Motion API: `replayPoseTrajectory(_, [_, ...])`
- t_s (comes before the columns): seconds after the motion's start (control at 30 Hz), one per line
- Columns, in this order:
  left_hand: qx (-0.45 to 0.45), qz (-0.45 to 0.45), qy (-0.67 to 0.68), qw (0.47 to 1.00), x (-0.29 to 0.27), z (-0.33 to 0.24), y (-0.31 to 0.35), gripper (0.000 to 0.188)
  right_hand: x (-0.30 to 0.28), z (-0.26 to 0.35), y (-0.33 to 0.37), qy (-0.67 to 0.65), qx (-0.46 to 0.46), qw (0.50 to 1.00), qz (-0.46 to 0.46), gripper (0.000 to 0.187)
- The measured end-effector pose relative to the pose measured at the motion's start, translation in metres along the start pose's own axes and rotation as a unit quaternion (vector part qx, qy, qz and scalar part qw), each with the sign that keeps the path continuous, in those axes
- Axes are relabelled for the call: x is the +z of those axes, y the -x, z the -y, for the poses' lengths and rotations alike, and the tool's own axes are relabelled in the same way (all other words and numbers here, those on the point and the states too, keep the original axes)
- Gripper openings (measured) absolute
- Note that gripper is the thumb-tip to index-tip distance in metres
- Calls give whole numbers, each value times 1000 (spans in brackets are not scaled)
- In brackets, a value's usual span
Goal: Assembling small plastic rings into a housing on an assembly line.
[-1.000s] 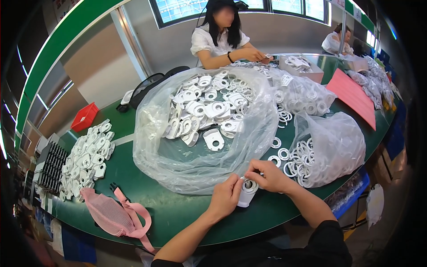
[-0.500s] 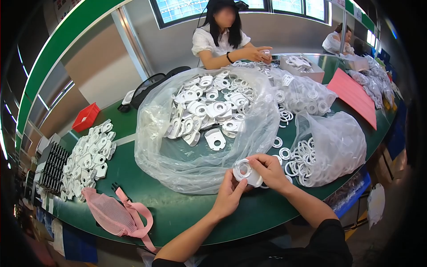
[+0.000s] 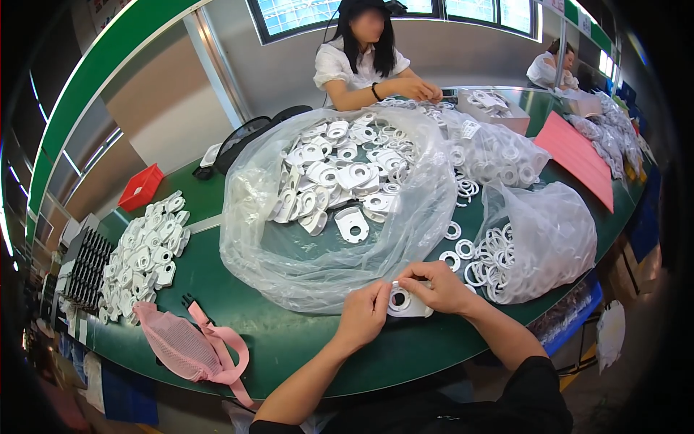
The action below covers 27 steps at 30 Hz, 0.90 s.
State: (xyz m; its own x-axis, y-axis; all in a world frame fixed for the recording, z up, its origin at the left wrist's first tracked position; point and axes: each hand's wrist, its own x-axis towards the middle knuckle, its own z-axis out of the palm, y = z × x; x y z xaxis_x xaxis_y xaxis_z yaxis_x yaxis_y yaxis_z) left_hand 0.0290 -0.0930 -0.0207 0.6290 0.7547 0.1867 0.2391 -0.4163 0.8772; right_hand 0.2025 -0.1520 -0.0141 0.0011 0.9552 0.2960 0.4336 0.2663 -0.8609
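Observation:
Between my two hands, over the near part of the green table, is a white plastic housing (image 3: 413, 309) with a round hole. My left hand (image 3: 363, 311) is closed on its left edge. Fingers and thumb of my right hand (image 3: 432, 287) pinch its upper right side. The fingers partly cover the housing. Just beyond lies a large clear plastic bag (image 3: 249, 271), its mouth spread wide around a heap of similar white housings (image 3: 354, 176). White rings (image 3: 465, 249) lie to the right of my right hand, some spilling from a second bag (image 3: 557, 239).
At left, more white housings (image 3: 144, 253) are piled beside stacked black trays (image 3: 83, 267) and a red basket (image 3: 141, 186). A pink mesh bag (image 3: 177, 347) with a strap rests at the near edge. Across the green table (image 3: 289, 343) a co-worker (image 3: 361, 65) handles small parts.
My hands have tilted the housing and turned it lower, with the left hand now gripping its upper left side. The co-worker's hands have drawn together and lower.

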Motion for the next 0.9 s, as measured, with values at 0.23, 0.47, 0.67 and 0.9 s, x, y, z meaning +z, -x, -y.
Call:
replayPoseTrajectory(0.23, [-33,19,44,998,-1,23,-2,24,3,2,0,-10,67,997,44,15])
replayPoseTrajectory(0.47, [19,-52,136,989,18,15,1,37,14,-4,-5,-325,137,930,-108,15])
replayPoseTrajectory(0.67, [51,-6,27,998,13,-3,5,46,13,-11,-2,-142,153,968,-136,27])
replayPoseTrajectory(0.9, [16,5,109,994,11,11,1,50,4,3,0,-11,93,990,-102,29])
